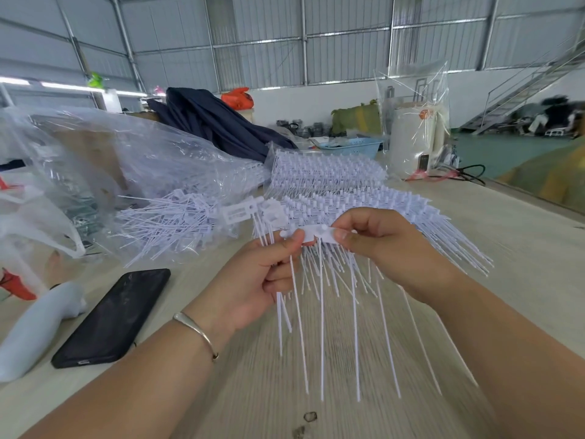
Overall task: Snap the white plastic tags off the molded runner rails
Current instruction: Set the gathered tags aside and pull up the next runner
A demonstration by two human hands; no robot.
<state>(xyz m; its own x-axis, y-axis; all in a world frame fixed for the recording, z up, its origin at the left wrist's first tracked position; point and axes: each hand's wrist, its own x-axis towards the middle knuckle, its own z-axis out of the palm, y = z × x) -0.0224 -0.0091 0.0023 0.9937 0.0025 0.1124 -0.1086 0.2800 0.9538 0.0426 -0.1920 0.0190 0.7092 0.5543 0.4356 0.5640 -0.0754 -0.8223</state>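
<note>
A white runner rail (318,234) with long thin tag tails hanging from it is held above the wooden table (506,248). My left hand (253,286) pinches the rail's left end with its thumb and grips a few loose tags (283,308) in its curled fingers. My right hand (389,248) pinches the rail's right end between thumb and forefinger. Behind my hands lie stacked runner rails with tags (329,182). A heap of loose snapped tags (177,220) lies to the left, with the mouth of a clear bag around it.
A black phone (114,318) and a pale grey object (38,324) lie at the left. A large clear plastic bag (95,160) covers the left of the table. Dark cloth (215,125), a blue basket (354,147) and a wrapped white appliance (414,134) stand behind.
</note>
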